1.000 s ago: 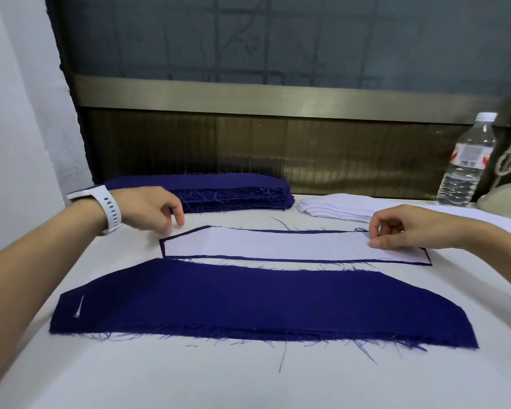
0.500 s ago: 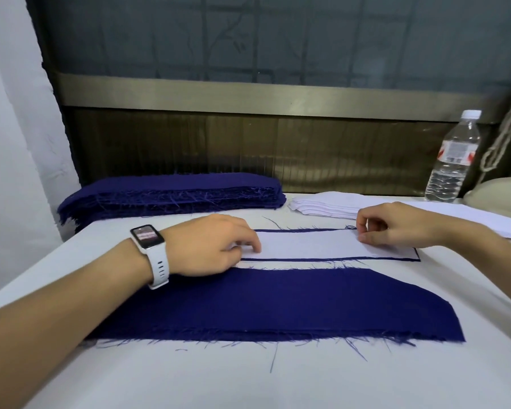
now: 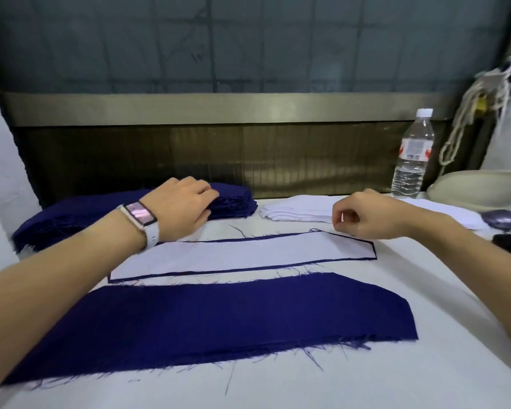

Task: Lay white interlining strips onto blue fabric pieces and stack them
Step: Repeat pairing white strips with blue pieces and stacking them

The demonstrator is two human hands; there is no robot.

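A white interlining strip (image 3: pixel 242 255) lies on a narrow blue piece whose edge shows around it, mid-table. In front of it lies a wider blue fabric piece (image 3: pixel 219 320) with frayed edges. At the back left is a stack of blue fabric pieces (image 3: pixel 71 219). My left hand (image 3: pixel 183 205), with a watch on the wrist, has its fingers on top and its thumb at the front edge, pinching the top piece there. My right hand (image 3: pixel 363 215) hovers just above the strip's right end, fingers curled, holding nothing I can see. A stack of white strips (image 3: pixel 298 211) sits behind it.
A water bottle (image 3: pixel 412 160) stands at the back right beside a cream rounded object (image 3: pixel 478 187) and a hanging rope (image 3: pixel 466 113). A dark object (image 3: pixel 505 222) lies at the right edge. A brown panel and a window back the white table (image 3: pixel 307 385).
My left hand left the strip's left end and went back to the blue stack. My right hand lifted off the strip's right end and curled.
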